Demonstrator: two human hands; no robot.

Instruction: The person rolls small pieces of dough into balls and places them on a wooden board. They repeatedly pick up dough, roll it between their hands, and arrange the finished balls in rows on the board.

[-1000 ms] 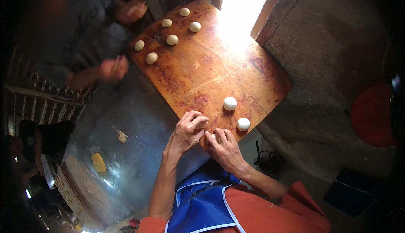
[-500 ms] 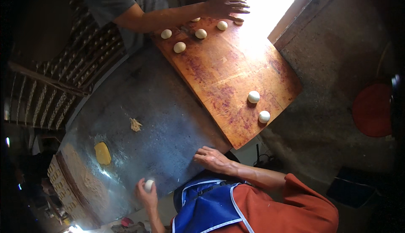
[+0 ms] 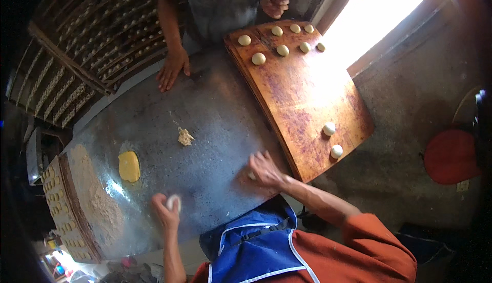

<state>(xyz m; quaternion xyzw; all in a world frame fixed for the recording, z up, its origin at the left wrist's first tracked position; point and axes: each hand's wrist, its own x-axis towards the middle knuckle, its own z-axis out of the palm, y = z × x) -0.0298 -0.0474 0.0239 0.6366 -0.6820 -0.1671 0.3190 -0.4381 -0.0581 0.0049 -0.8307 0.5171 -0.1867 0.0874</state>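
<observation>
My left hand (image 3: 165, 211) is curled around a white dough ball (image 3: 175, 202) at the near left of the dark worktable (image 3: 220, 119). Blurred by motion, my right hand (image 3: 266, 171) cups low over the tabletop by the wooden board. A pale bit of a dough ball (image 3: 251, 176) peeks out under its fingers; most of it is hidden. On the board (image 3: 287, 103), two dough balls sit at the near right corner, one of them a round white ball (image 3: 336, 151). Several more dough balls (image 3: 259, 58) stand in rows at its far end.
A yellow dough slab (image 3: 129, 167) and a ragged dough scrap (image 3: 185, 137) lie on the table. Flour (image 3: 102, 201) covers its left side, beside a tray of small pieces (image 3: 64, 216). Across stands a person (image 3: 220, 6), one hand (image 3: 174, 69) on the table. A red round object (image 3: 451, 156) is far right.
My left hand has moved up and slightly left with its dough ball; my right hand has moved forward. The other person has drawn back from the board, one hand now on the table.
</observation>
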